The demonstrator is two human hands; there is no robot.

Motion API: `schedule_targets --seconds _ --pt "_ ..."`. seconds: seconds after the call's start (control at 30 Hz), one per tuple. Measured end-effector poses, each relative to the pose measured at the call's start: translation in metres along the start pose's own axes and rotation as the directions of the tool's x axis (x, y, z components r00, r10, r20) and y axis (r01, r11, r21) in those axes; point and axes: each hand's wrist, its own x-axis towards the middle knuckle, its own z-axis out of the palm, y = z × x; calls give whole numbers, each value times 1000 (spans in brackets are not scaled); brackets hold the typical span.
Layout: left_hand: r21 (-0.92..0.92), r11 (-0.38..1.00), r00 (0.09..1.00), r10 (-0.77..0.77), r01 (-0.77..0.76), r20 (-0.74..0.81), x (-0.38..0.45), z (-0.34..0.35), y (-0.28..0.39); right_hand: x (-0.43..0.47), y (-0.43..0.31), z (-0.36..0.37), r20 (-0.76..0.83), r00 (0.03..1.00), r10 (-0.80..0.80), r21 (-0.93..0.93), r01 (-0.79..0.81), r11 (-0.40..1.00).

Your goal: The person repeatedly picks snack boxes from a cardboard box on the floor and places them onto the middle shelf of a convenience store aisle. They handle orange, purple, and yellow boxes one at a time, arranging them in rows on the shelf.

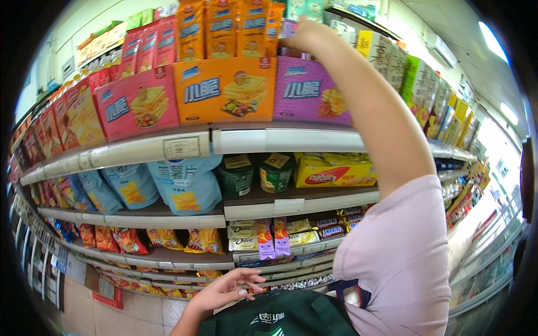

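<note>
My right hand [303, 37] is raised to the top shelf, at the upper edge of a purple cardboard display box [300, 90] of snacks. Its fingers are at the purple snack packets [290, 28] behind that box's front; whether they grip one is hidden. Low in front of my apron, my left hand [229, 287] holds nothing, its fingers loosely apart. Two purple snack packets [265, 239] lie over Dove chocolate bars [243, 235] on a lower shelf. Left of the purple box stands an orange display box [225, 90] filled with upright orange packets [221, 31].
A pink display box [136, 103] stands further left; tall cartons [374, 52] line the right. Below are blue chip bags [185, 185], green tubs [275, 174] and a yellow box [336, 172]. Snickers bars [332, 231] sit lower. The white shelf edge [286, 140] projects towards me.
</note>
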Motion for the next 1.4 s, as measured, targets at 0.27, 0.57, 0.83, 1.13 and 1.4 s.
schedule_targets --seconds 0.27,0.57,0.83,1.13,1.4 --pt "63 998 972 10 5 -236 -17 11 0 32 -33 57 -184 981 -52 215 92 972" --pt "158 987 974 59 -25 -216 18 24 0 -85 29 -67 -607 794 34 668 486 563" --pt "272 943 833 301 -190 -463 30 43 18 -173 44 -38 -827 539 -160 531 842 91" --pt "187 929 903 357 -319 -237 117 48 0 -368 55 104 334 840 -427 941 -270 205" --pt "75 977 775 206 -202 -597 154 54 -28 -404 71 148 374 797 -475 927 -326 184"
